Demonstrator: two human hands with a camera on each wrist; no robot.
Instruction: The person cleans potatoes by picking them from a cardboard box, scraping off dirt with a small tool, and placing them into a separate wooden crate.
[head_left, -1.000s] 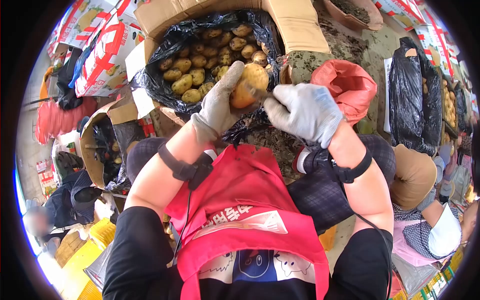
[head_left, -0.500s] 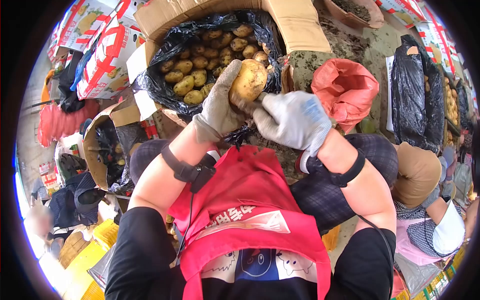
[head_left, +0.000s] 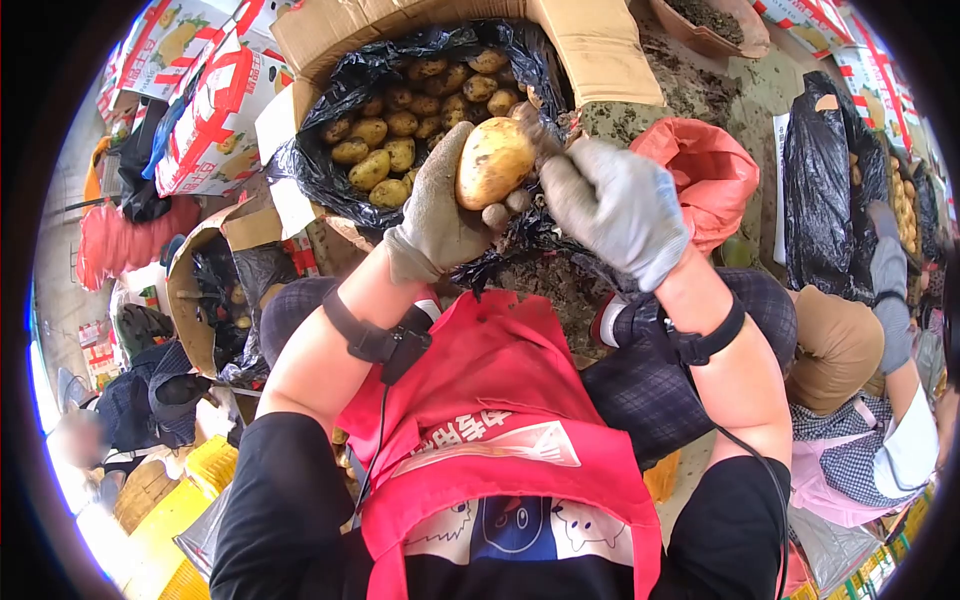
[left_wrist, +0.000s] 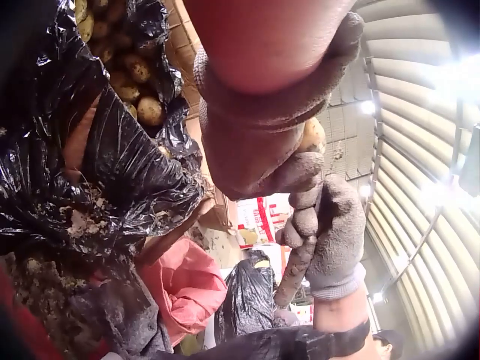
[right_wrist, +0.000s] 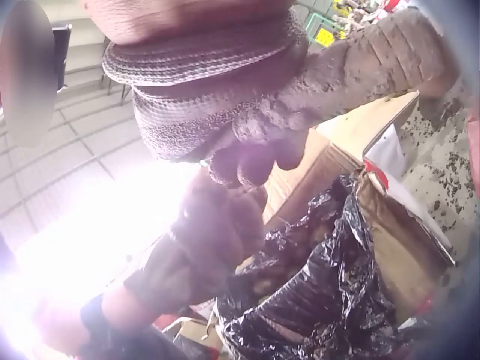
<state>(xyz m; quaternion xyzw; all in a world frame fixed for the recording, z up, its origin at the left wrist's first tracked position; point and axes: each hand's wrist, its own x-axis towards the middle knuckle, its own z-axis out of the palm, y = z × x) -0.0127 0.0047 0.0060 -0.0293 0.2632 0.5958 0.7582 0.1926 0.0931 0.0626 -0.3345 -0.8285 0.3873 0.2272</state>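
My gloved left hand (head_left: 440, 205) grips a large pale-yellow potato (head_left: 495, 163) with brown specks, fingers curled round its underside and thumb along its left side. In the left wrist view, a bit of the potato (left_wrist: 313, 135) shows behind the glove. Close to the potato's right side is my gloved right hand (head_left: 622, 210), fingers curled. It pinches a mud-caked, rag-like piece (head_left: 537, 128) that reaches the potato's upper right edge. The right wrist view shows the muddy piece (right_wrist: 367, 67) jutting sideways from the curled fingers; whether it is cloth I cannot tell.
Beyond my hands, smaller potatoes (head_left: 400, 125) fill a cardboard box (head_left: 600, 60) lined with black plastic (head_left: 320, 95). To its right stands a red bag (head_left: 715, 175). More black-lined boxes sit left and far right. Loose soil lies on the floor. Another person (head_left: 860, 450) works at right.
The right hand has swung down-left and then back right, its muddy piece passing from the potato's lower side to its upper right. The left hand still holds the potato, now turned slightly.
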